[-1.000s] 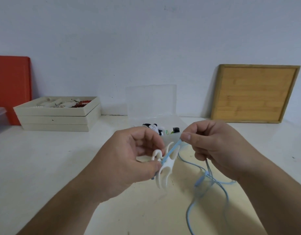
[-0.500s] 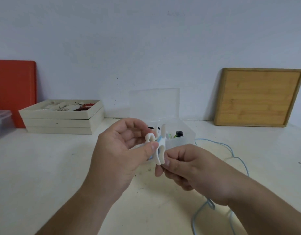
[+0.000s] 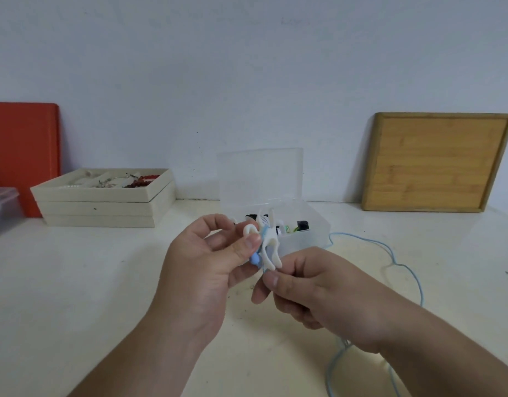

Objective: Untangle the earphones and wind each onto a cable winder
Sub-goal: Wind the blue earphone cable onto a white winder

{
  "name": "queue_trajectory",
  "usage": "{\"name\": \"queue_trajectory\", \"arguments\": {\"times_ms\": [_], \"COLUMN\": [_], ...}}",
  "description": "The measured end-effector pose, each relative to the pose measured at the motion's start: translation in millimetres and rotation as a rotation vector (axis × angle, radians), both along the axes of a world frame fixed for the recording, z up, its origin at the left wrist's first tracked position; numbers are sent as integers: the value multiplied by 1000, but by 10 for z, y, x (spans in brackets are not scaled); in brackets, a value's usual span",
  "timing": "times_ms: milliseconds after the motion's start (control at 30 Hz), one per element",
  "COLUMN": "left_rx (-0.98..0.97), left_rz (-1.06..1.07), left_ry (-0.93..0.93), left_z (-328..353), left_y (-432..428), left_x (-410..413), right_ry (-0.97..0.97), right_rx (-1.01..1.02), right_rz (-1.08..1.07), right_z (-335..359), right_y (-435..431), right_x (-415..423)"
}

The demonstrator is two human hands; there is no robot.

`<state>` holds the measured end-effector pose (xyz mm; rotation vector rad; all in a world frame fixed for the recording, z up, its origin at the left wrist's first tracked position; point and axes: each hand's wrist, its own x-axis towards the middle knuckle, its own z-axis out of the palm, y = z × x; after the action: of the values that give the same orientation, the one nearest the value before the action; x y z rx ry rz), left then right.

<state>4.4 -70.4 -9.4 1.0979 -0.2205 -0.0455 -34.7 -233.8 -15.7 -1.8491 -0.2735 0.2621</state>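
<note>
**Winding barely begun on 1 blue earphone**

Head view: the left hand [image 3: 207, 267] grasps a white cable winder [image 3: 268, 249] between thumb and fingers [image 3: 251, 243], holding it upright above the desk [image 3: 103, 282], just in front of an open clear plastic box [image 3: 304, 236]. A blue earbud [image 3: 55, 258]... **Winding barely begun on 1 blue earphone**

Head view: the left hand [image 3: 207, 267] grips a white cable winder [image 3: 268, 249] between thumb and fingers [image 3: 251, 243], holding it upright above the desk [image 3: 103, 282], just in front of an open clear plastic box [image 3: 310, 239]. A blue earbud [image 3: 255, 258] is pinned against the winder under the thumb. The right hand [image 3: 318, 290] is pinched closed just below the winder's lower prongs, apparently on the blue cable [image 3: 390, 253], though the strand between its fingers is too thin to make out.

Only a turn or so of blue shows at the winder's waist, while most of the cable trails loose across the desk to the right and down past the right wrist. By my reading, nearly all the winding remains (the box holds further dark and green items, possibly more earphones).
</note>
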Motion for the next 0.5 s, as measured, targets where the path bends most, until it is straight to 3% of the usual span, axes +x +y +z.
{"name": "queue_trajectory", "arguments": {"times_ms": [167,300,500], "left_rx": [155,479,692], "left_rz": [108,222,133], "left_ry": [-160,-393,-472], "left_z": [5,-12,-16], "left_y": [63,68,126], "left_x": [40,28,21], "right_ry": [-15,-40,-151], "right_rx": [-23,-84,49], "right_rz": [-13,6,-157], "right_z": [99,130,254], "right_y": [-66,-93,-248], "right_x": [-25,-50,-57]}}
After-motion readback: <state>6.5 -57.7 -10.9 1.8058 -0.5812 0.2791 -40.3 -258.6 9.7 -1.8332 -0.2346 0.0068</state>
